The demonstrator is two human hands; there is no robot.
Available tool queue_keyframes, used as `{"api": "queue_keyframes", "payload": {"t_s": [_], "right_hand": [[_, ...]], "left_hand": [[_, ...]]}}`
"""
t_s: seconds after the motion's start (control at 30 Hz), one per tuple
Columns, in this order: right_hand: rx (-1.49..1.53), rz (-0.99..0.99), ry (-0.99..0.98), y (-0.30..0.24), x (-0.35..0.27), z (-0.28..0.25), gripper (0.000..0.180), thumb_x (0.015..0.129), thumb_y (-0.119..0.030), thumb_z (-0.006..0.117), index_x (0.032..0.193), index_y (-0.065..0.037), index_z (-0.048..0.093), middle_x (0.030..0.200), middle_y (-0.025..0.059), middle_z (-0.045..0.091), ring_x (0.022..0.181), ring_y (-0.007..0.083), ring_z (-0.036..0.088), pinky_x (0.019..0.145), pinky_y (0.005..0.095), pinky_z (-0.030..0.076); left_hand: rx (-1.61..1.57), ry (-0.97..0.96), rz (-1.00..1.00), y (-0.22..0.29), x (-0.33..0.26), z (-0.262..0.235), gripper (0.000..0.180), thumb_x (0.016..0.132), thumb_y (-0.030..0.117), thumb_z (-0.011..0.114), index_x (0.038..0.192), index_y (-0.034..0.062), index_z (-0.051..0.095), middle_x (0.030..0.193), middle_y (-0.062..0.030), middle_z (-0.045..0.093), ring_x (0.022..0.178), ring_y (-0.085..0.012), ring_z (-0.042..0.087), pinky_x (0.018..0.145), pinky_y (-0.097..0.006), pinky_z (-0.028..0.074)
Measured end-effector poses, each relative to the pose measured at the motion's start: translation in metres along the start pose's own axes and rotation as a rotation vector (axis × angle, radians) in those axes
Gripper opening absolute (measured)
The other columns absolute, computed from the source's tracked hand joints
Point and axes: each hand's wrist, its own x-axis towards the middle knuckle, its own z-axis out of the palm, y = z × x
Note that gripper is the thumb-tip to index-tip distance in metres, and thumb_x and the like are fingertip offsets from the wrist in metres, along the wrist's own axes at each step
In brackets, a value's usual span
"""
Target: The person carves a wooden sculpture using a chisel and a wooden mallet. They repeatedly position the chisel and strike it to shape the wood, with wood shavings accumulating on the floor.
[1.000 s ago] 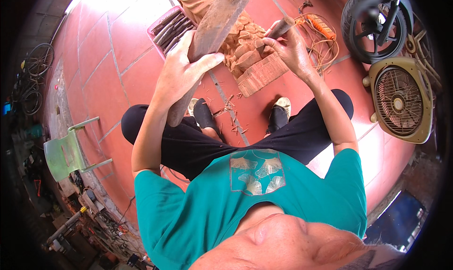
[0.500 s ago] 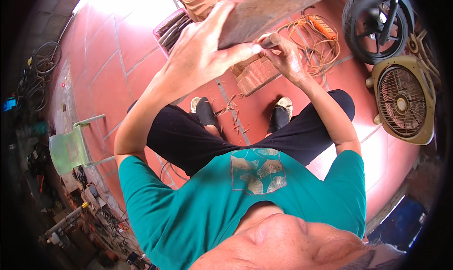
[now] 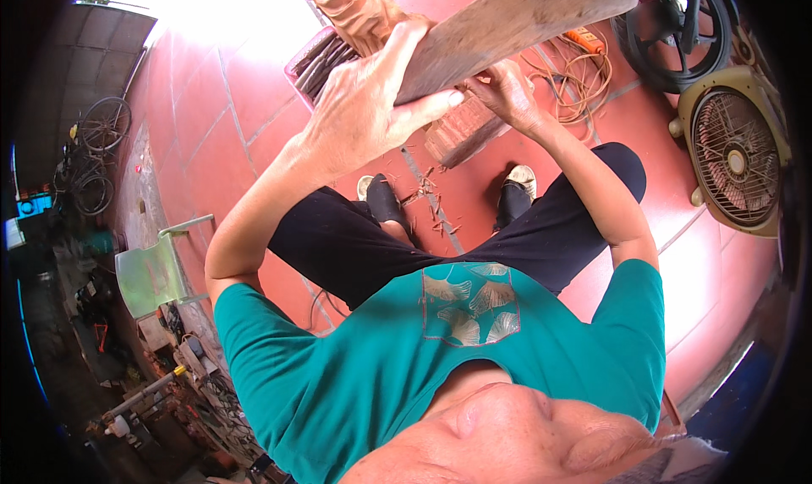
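My left hand (image 3: pixel 359 116) grips the near end of a wide, flat wooden board (image 3: pixel 516 32), thumb along its lower edge and fingers on the far side. The board is grey-brown, tilted, and stretches up to the right. Under its lower edge, my right hand (image 3: pixel 509 95) is closed with its fingers curled; what they hold is largely hidden. Just below and beside the right hand, a reddish-brown wood block (image 3: pixel 463 131) stands on the floor between my feet. Past the left hand stands a carved wooden figure (image 3: pixel 359 10) with folds like drapery.
A pink crate (image 3: pixel 298 65) of dark, slim sticks or tools is beyond my left hand. An orange power strip (image 3: pixel 585 40) and coiled cable (image 3: pixel 584 95) lie right, near a wheel (image 3: pixel 677 40) and box fan (image 3: pixel 734 158). Wood shavings (image 3: pixel 436 201) litter the tiles; a green chair (image 3: pixel 152 273) stands left.
The board has tipped, showing more of its broad face. The round wooden end that stuck out of my right hand is no longer visible. The whole view has shifted slightly.
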Motion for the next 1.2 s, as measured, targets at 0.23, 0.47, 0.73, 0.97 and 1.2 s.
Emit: {"api": "queue_keyframes", "payload": {"t_s": [0.23, 0.47, 0.73, 0.97, 1.2], "right_hand": [[-0.079, 0.087, 0.011, -0.002, -0.004, -0.003, 0.018, 0.092, -0.011, 0.074, 0.105, -0.001, 0.068, 0.096, 0.0121, 0.072, 0.09, 0.0234, 0.072, 0.079, 0.0342, 0.059], [0.084, 0.098, -0.021, -0.007, -0.005, 0.0, 0.015, 0.092, -0.003, 0.073, 0.1, -0.002, 0.061, 0.109, 0.0066, 0.069, 0.102, 0.0171, 0.069, 0.091, 0.0328, 0.06], [0.105, 0.105, -0.033, -0.002, -0.003, -0.005, 0.013, 0.091, -0.004, 0.073, 0.099, -0.002, 0.063, 0.105, 0.0072, 0.069, 0.096, 0.0202, 0.07, 0.085, 0.0324, 0.06], [-0.067, -0.031, -0.001, -0.003, -0.007, -0.002, 0.013, 0.089, -0.007, 0.075, 0.096, -0.004, 0.064, 0.105, 0.0059, 0.07, 0.089, 0.0215, 0.072, 0.077, 0.0323, 0.059], [-0.085, -0.035, -0.054, -0.001, -0.01, -0.003, 0.015, 0.089, 0.002, 0.074, 0.1, 0.0, 0.064, 0.11, 0.0115, 0.068, 0.101, 0.0209, 0.068, 0.085, 0.0339, 0.058]], "left_hand": [[0.099, -0.378, -0.275, -0.007, 0.012, -0.003, 0.07, 0.088, 0.04, 0.077, 0.138, 0.0002, 0.049, 0.108, -0.0283, 0.069, 0.094, -0.0396, 0.072, 0.085, -0.044, 0.054], [-0.055, -0.057, -0.147, -0.038, -0.001, 0.007, 0.067, 0.089, 0.038, 0.077, 0.136, -0.0012, 0.049, 0.105, -0.0251, 0.07, 0.099, -0.04, 0.069, 0.086, -0.045, 0.052], [-0.02, -0.006, -0.056, -0.06, -0.009, 0.005, 0.066, 0.088, 0.036, 0.078, 0.133, -0.0034, 0.049, 0.096, -0.0284, 0.07, 0.088, -0.0448, 0.07, 0.075, -0.047, 0.053], [-0.016, 0.069, -0.056, -0.064, -0.013, -0.001, 0.066, 0.087, 0.036, 0.08, 0.132, -0.0021, 0.05, 0.097, -0.0281, 0.07, 0.091, -0.0457, 0.069, 0.076, -0.047, 0.053], [0.011, 0.04, -0.151, -0.065, -0.027, -0.01, 0.064, 0.088, 0.038, 0.077, 0.132, -0.0006, 0.051, 0.103, -0.0274, 0.07, 0.099, -0.0457, 0.067, 0.083, -0.049, 0.052]]}}
